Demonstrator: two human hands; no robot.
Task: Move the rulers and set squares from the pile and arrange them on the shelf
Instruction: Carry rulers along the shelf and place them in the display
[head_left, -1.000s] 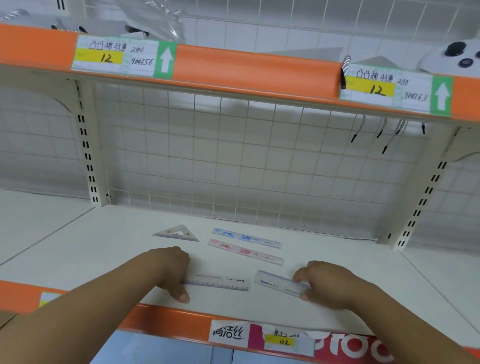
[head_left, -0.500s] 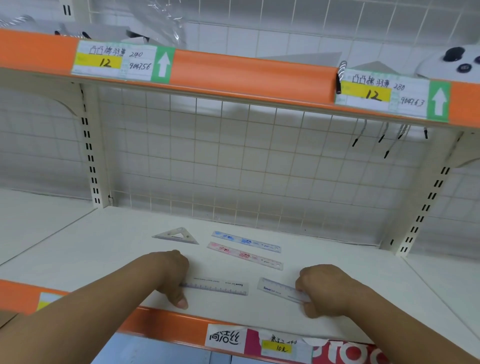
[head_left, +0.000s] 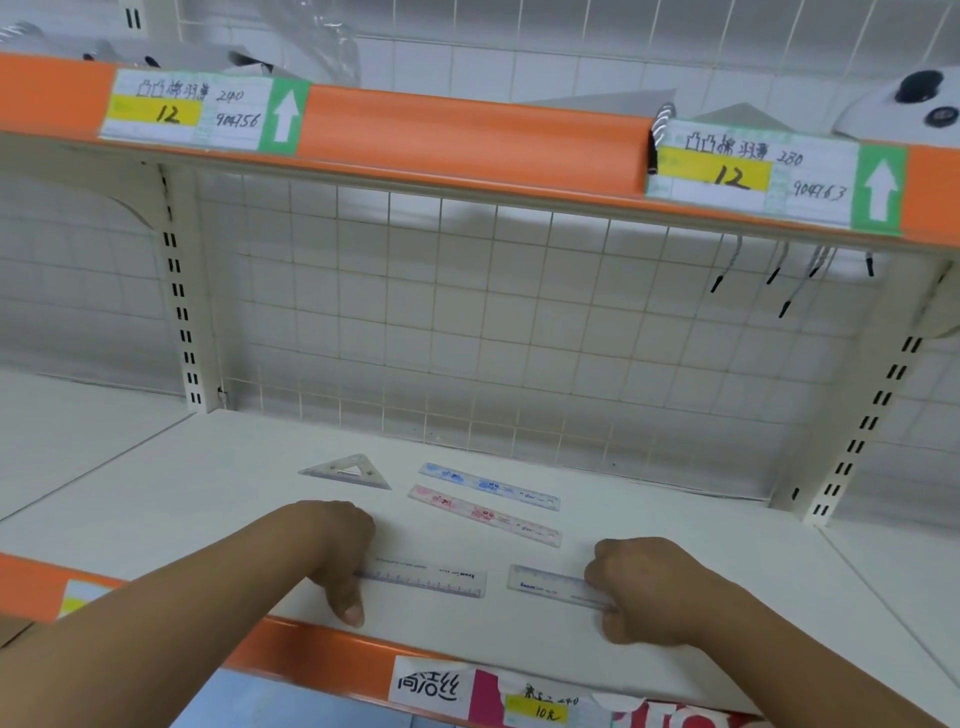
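Head view: my left hand (head_left: 337, 551) grips the left clear ruler (head_left: 431, 583) and my right hand (head_left: 644, 587) the right clear ruler (head_left: 550, 584). I'd align both parallel, just in front of the pink ruler (head_left: 483, 514).

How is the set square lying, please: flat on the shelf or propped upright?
Flat: the set square lies with its whole triangle against the shelf, no corner raised.

The left hand (head_left: 337, 545) hides the left ruler (head_left: 431, 582) end; the right hand (head_left: 649, 587) hides the right ruler (head_left: 545, 582) end. Scale print unreadable.
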